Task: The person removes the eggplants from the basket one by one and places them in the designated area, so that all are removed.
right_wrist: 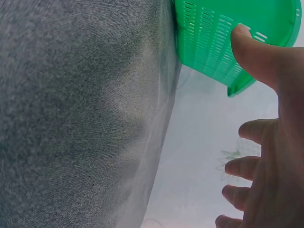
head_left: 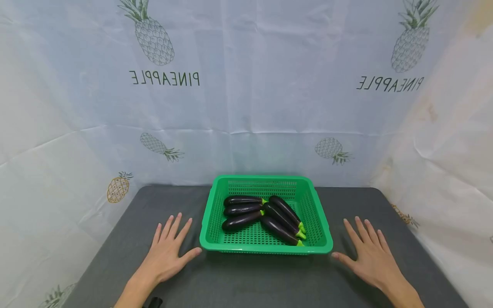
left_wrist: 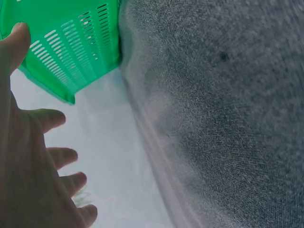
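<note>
Basket [head_left: 265, 249] over here is plainly plastic, smooth with a soft sheen. The eggplants [head_left: 241, 221] are properly glossy, slick skins catching the light. The counter [head_left: 269, 282] has a matt, woven-looking cloth surface, kinda rough and grainy up close. Hanging sheet [head_left: 269, 85] looks thin and creased, cloth or plastic film, honestly can't tell.

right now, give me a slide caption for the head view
Left hand and right hand spread either side of a green basket holding six eggplants.
</note>
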`<state>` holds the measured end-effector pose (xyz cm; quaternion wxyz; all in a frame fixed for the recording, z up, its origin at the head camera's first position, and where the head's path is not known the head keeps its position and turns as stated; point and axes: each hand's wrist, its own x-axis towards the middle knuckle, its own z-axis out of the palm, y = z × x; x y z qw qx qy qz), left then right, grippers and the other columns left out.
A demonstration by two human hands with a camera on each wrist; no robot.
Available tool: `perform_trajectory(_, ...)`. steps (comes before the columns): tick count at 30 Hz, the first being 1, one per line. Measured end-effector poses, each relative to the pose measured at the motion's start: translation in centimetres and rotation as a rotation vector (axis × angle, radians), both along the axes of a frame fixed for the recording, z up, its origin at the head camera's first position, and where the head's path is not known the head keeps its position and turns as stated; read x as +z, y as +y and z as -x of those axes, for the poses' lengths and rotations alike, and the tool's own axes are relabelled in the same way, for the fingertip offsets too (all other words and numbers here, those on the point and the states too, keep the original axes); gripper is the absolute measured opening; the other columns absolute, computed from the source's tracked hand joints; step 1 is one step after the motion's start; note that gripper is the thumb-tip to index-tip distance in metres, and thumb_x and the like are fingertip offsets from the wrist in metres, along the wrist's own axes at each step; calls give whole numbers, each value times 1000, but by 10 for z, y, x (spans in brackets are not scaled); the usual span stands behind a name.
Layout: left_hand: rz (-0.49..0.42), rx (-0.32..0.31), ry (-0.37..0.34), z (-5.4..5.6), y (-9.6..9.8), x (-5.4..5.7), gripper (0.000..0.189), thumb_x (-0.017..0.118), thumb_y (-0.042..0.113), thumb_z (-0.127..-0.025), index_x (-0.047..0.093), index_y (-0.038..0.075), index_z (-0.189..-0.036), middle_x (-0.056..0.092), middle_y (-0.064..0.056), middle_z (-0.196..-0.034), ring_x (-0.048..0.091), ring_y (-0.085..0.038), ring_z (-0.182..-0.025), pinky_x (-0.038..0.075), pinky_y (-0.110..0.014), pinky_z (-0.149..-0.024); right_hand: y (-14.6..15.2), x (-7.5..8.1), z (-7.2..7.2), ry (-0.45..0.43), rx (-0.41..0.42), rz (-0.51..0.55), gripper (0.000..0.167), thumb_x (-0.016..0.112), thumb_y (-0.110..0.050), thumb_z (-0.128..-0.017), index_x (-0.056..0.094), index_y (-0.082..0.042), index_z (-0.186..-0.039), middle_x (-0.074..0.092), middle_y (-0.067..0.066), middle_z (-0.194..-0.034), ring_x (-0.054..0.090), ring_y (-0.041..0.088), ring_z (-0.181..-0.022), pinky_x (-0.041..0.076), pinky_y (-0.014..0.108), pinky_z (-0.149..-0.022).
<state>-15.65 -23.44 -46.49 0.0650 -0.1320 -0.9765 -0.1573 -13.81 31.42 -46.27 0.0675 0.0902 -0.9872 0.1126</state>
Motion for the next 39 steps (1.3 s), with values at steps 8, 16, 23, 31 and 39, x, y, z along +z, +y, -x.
perform_trajectory(8,-25,-47,5,1,0,-1,86,58,65,-95,33,16,-161,21,-20,-166,17,-44,-152,10,-66,-117,2,2,2,-24,21,41,99,63,-63,-93,21,-8,-163,17,34,-162,7,53,-150,-3,67,-117)
perform_trajectory(16,-49,-83,41,0,1,1,83,59,60,-97,31,17,-162,24,-19,-165,22,-43,-151,15,-66,-116,2,6,3,-39,27,61,98,62,-63,-94,19,-9,-164,16,34,-162,5,52,-151,-5,66,-117)
perform_trajectory(23,-50,-116,107,-1,1,3,78,60,55,-99,32,19,-162,28,-17,-164,33,-42,-146,27,-66,-112,-1,11,3,-42,43,90,95,62,-61,-95,21,-9,-163,17,33,-162,13,53,-149,4,67,-118)
perform_trajectory(31,-121,-122,141,0,5,4,69,60,48,-101,36,21,-160,35,-15,-161,40,-42,-141,35,-66,-106,-4,19,4,-27,64,136,86,67,-54,-95,35,-4,-158,28,32,-158,23,55,-144,23,73,-107)
perform_trajectory(39,-234,-106,154,4,14,4,61,60,39,-103,40,21,-158,41,-11,-157,43,-40,-139,41,-68,-98,-6,29,3,-33,60,198,74,64,-47,-99,40,-5,-155,31,28,-158,29,55,-140,32,76,-96)
